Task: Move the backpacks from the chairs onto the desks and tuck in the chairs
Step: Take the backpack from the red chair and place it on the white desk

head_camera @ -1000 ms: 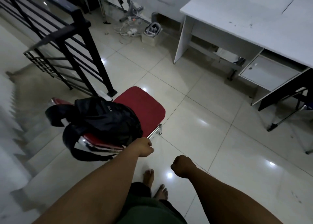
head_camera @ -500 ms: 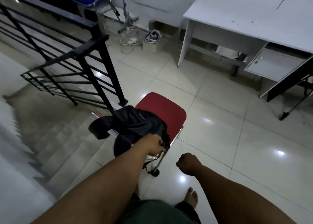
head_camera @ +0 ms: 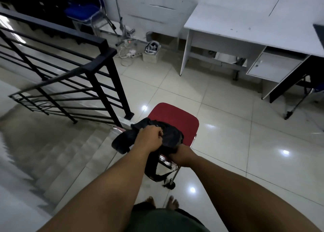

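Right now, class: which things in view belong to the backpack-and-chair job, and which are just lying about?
Job: black backpack, red chair, white desk, left hand, right hand.
Lying about: stair railing, blue chair, power strip.

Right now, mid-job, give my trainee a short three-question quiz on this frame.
1. True or false: the black backpack already lies on the white desk.
2. Which hand grips the backpack from above? A) left hand B) right hand C) neither
3. Fill in: the backpack hangs over the backrest of the ___ chair.

Key: 1 false, it is on the chair. 2 A; the right hand holds it lower, at the backrest. 3 red.
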`<act>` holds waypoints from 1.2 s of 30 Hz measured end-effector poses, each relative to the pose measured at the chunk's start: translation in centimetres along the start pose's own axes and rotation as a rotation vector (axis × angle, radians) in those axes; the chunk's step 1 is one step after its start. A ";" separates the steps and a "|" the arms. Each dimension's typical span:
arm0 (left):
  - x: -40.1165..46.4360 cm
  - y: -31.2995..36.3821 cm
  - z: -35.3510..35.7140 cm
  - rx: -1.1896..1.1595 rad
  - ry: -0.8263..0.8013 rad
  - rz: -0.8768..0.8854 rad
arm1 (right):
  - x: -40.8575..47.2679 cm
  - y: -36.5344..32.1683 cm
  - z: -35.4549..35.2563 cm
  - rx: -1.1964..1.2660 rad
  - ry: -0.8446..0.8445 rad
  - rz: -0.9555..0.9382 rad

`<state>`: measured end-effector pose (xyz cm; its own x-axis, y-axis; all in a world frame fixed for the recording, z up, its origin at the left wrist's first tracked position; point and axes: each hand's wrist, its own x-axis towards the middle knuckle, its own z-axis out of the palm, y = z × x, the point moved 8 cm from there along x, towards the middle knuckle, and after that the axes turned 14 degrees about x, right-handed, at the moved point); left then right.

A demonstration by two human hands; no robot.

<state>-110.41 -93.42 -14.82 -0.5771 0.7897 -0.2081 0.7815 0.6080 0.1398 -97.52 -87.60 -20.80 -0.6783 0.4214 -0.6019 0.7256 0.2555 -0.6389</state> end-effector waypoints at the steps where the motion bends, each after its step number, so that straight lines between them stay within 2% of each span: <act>1: -0.1 -0.7 -0.2 0.094 0.036 -0.023 | -0.1 0.2 0.1 0.055 -0.004 0.021; 4: -0.7 -3.4 -0.7 0.193 0.092 -0.184 | -0.7 0.7 0.3 0.223 0.008 0.101; 7: -1.2 -5.7 -0.5 0.222 0.015 -0.335 | -0.6 0.7 0.5 0.384 0.074 0.108; 13: 0.0 -7.2 0.3 0.229 -0.151 -0.315 | 0.3 -0.9 0.9 0.799 0.190 0.267; 18: 1.6 -8.3 0.4 0.160 -0.221 -0.279 | 1.3 -1.6 1.0 0.639 0.137 0.262; 22: 3.0 -9.1 0.8 -0.028 -0.264 -0.253 | 2.1 -2.6 0.9 0.659 0.058 0.223; 25: 4.3 -9.0 0.8 -0.104 -0.262 -0.225 | 2.6 -3.0 -0.1 0.583 0.063 0.221; 27: 5.1 -8.4 0.7 -0.080 -0.243 -0.155 | 2.9 -3.2 -0.9 0.505 0.070 0.207; 33: 7.6 -6.3 -0.3 0.181 -0.123 0.162 | 4.2 -2.9 -3.1 0.388 0.167 0.204; 36: 9.1 -5.4 -1.0 0.232 -0.116 0.243 | 4.8 -3.3 -4.3 0.286 0.220 0.188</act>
<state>-120.13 -89.45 -16.53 -0.3477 0.8863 -0.3059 0.9333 0.3585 -0.0224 -102.66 -82.69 -19.48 -0.4737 0.6215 -0.6240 0.7524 -0.0827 -0.6535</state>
